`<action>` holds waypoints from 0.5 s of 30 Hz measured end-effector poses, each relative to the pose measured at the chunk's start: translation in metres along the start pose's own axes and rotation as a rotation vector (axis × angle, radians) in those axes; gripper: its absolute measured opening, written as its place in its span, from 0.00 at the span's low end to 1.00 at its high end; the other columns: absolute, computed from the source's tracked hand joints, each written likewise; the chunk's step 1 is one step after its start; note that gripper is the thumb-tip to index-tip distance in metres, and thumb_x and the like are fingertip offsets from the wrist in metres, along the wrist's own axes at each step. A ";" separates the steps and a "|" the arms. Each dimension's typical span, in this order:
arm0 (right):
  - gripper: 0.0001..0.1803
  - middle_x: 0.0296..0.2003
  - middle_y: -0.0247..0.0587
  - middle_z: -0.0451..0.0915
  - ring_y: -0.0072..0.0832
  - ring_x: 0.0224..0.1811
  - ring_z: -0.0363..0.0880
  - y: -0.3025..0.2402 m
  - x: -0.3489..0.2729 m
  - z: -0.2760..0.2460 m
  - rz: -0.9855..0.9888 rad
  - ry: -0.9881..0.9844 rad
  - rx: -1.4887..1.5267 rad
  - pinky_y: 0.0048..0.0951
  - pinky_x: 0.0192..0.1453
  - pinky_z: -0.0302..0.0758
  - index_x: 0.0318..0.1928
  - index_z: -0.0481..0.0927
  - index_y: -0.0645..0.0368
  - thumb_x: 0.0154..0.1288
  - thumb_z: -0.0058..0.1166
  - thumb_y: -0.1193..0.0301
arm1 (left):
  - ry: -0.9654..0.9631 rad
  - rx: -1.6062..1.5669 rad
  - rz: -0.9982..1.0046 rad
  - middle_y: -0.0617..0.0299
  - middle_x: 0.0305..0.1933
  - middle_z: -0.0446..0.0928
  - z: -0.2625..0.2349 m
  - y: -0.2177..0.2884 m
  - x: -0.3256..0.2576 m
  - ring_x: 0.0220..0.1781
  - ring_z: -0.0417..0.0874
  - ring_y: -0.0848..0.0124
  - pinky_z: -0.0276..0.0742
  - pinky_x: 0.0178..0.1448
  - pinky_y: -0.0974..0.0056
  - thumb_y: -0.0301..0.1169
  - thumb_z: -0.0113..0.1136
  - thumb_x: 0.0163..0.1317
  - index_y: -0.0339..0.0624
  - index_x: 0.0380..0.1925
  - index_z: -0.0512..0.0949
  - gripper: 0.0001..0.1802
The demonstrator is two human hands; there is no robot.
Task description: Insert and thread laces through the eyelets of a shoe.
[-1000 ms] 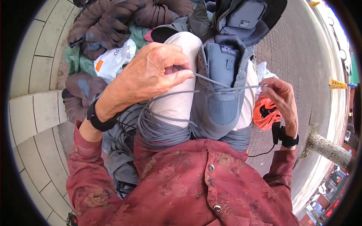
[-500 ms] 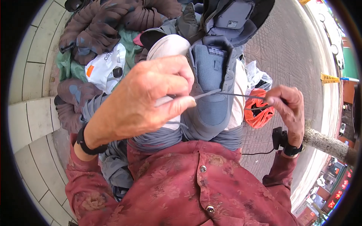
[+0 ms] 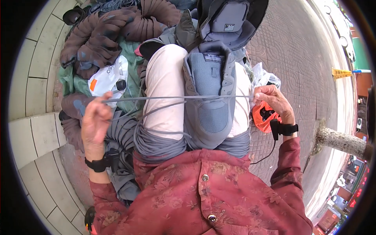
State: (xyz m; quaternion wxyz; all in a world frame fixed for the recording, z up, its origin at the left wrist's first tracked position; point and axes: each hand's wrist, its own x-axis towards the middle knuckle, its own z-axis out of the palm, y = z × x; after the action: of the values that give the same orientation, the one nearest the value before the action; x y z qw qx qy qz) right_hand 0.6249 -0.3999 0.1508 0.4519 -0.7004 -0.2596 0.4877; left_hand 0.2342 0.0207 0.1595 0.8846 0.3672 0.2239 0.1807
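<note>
The gray shoe (image 3: 214,117) sits between the person's pale trouser legs (image 3: 166,74), toe toward the red shirt (image 3: 168,188), maybe so it won't slip while both hands are busy. The right hand (image 3: 276,103) pinches the gray lace (image 3: 156,98) with thumb and finger, and the left hand (image 3: 95,123), half curled and blurry, holds it too, so it looks tight across the shoe. The tongue label's (image 3: 213,58) print is too tiny to read; the white bag (image 3: 111,76) has dark letters.

An outdoor streetside spot: patterned paving (image 3: 282,58) underfoot, a rough tree trunk (image 3: 338,140) and a white car (image 3: 340,25) (small, near the view's right rim) show it.
</note>
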 end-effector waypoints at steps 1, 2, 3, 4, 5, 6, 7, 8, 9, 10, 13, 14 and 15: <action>0.14 0.27 0.27 0.80 0.17 0.33 0.77 0.001 -0.003 -0.002 0.049 -0.005 -0.023 0.25 0.45 0.75 0.36 0.85 0.61 0.71 0.63 0.62 | 0.092 -0.202 -0.001 0.52 0.58 0.76 -0.021 0.010 -0.006 0.37 0.78 0.79 0.72 0.34 0.74 0.27 0.54 0.73 0.30 0.47 0.74 0.10; 0.14 0.27 0.27 0.80 0.17 0.33 0.77 0.004 -0.007 -0.004 0.050 -0.003 -0.020 0.25 0.45 0.75 0.36 0.85 0.61 0.71 0.63 0.62 | 0.091 -0.200 -0.004 0.52 0.58 0.76 -0.031 0.021 -0.011 0.37 0.78 0.79 0.72 0.34 0.74 0.27 0.54 0.73 0.30 0.47 0.74 0.10; 0.12 0.28 0.27 0.80 0.18 0.34 0.77 0.009 -0.008 -0.003 -0.004 -0.002 -0.109 0.25 0.45 0.75 0.36 0.85 0.61 0.70 0.63 0.64 | 0.095 -0.410 0.039 0.51 0.58 0.76 -0.042 0.029 -0.017 0.41 0.80 0.76 0.77 0.39 0.71 0.25 0.53 0.73 0.30 0.51 0.73 0.11; 0.11 0.28 0.28 0.81 0.19 0.34 0.78 0.014 -0.010 -0.005 -0.060 -0.002 -0.194 0.25 0.46 0.75 0.36 0.85 0.62 0.69 0.64 0.65 | 0.098 -0.616 0.082 0.51 0.59 0.75 -0.052 0.039 -0.022 0.45 0.82 0.73 0.82 0.43 0.68 0.22 0.52 0.73 0.29 0.55 0.71 0.13; 0.11 0.28 0.28 0.81 0.19 0.34 0.78 0.023 -0.013 -0.010 -0.062 0.002 -0.194 0.25 0.46 0.75 0.36 0.85 0.62 0.69 0.64 0.65 | 0.094 -0.616 0.081 0.51 0.59 0.75 -0.064 0.046 -0.027 0.45 0.82 0.73 0.82 0.43 0.68 0.22 0.52 0.73 0.29 0.55 0.71 0.13; 0.11 0.31 0.29 0.80 0.21 0.37 0.77 0.034 -0.016 -0.017 -0.057 0.022 -0.331 0.27 0.46 0.75 0.36 0.84 0.64 0.70 0.61 0.67 | 0.076 -0.673 0.132 0.50 0.59 0.76 -0.078 0.052 -0.033 0.49 0.83 0.69 0.84 0.48 0.65 0.21 0.52 0.73 0.29 0.56 0.71 0.14; 0.11 0.34 0.31 0.80 0.22 0.40 0.77 0.046 -0.018 -0.023 -0.050 0.040 -0.468 0.30 0.46 0.74 0.36 0.82 0.66 0.71 0.59 0.69 | 0.060 -0.731 0.185 0.48 0.59 0.76 -0.096 0.057 -0.039 0.52 0.83 0.65 0.85 0.53 0.61 0.20 0.52 0.72 0.28 0.58 0.70 0.16; 0.11 0.34 0.31 0.80 0.22 0.40 0.77 0.056 -0.019 -0.025 -0.055 0.039 -0.465 0.30 0.46 0.74 0.36 0.82 0.66 0.71 0.59 0.69 | 0.059 -0.726 0.188 0.48 0.59 0.76 -0.116 0.066 -0.049 0.52 0.83 0.65 0.85 0.53 0.61 0.20 0.52 0.72 0.28 0.58 0.70 0.16; 0.08 0.31 0.31 0.80 0.22 0.35 0.78 0.062 -0.020 -0.026 -0.077 0.076 -0.468 0.27 0.42 0.75 0.36 0.83 0.64 0.70 0.58 0.71 | 0.148 -0.679 0.253 0.46 0.59 0.76 -0.139 0.077 -0.059 0.54 0.83 0.63 0.85 0.54 0.59 0.20 0.52 0.72 0.28 0.59 0.69 0.17; 0.06 0.28 0.32 0.81 0.21 0.31 0.80 0.067 -0.021 -0.029 -0.100 0.115 -0.473 0.25 0.38 0.77 0.37 0.84 0.63 0.69 0.58 0.73 | 0.233 -0.633 0.318 0.45 0.58 0.77 -0.160 0.089 -0.068 0.55 0.83 0.60 0.85 0.55 0.58 0.20 0.53 0.72 0.27 0.60 0.69 0.18; 0.07 0.31 0.35 0.84 0.22 0.33 0.84 0.079 -0.030 -0.043 0.353 0.340 -0.368 0.25 0.36 0.80 0.42 0.84 0.63 0.70 0.54 0.75 | 0.375 -0.705 0.432 0.42 0.58 0.77 -0.192 0.121 -0.080 0.59 0.82 0.56 0.85 0.56 0.56 0.20 0.54 0.72 0.26 0.59 0.69 0.17; 0.07 0.31 0.35 0.84 0.22 0.33 0.84 0.084 -0.033 -0.046 0.348 0.339 -0.367 0.25 0.36 0.80 0.42 0.84 0.63 0.70 0.54 0.75 | 0.518 -0.700 0.530 0.41 0.58 0.77 -0.197 0.132 -0.084 0.60 0.82 0.55 0.85 0.57 0.55 0.21 0.54 0.72 0.26 0.58 0.70 0.17; 0.08 0.34 0.39 0.85 0.24 0.35 0.85 0.089 -0.036 -0.047 0.347 0.450 -0.049 0.25 0.37 0.82 0.45 0.83 0.64 0.71 0.55 0.74 | 0.473 -0.637 0.541 0.40 0.59 0.77 -0.202 0.142 -0.089 0.61 0.81 0.54 0.85 0.60 0.55 0.21 0.52 0.73 0.25 0.58 0.70 0.16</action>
State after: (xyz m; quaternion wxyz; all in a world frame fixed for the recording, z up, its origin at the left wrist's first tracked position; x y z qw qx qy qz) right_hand 0.6473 -0.4877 0.0940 0.3908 -0.8358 -0.0408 0.3834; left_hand 0.0314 0.1869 0.1593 0.7989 0.0718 0.2491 0.5427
